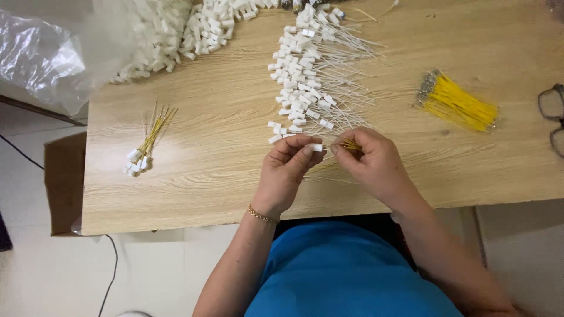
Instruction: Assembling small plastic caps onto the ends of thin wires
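My left hand (288, 170) pinches a small white plastic connector (317, 147) between thumb and forefinger, near the table's front edge. My right hand (370, 161) faces it and holds a few thin yellow wires (351, 144), their ends close to the connector. Just beyond both hands lies a pile of white connectors with white wires (308, 76). A bundle of loose yellow wires (458, 105) rests to the right. A small finished bunch of yellow wires with white connectors (144, 147) lies to the left.
The wooden table (223, 170) has a heap of loose white connectors (170, 29) at the back left beside a clear plastic bag (41, 53). Black-framed glasses (552, 117) lie at the right edge. A cardboard box (64, 182) stands on the floor at left.
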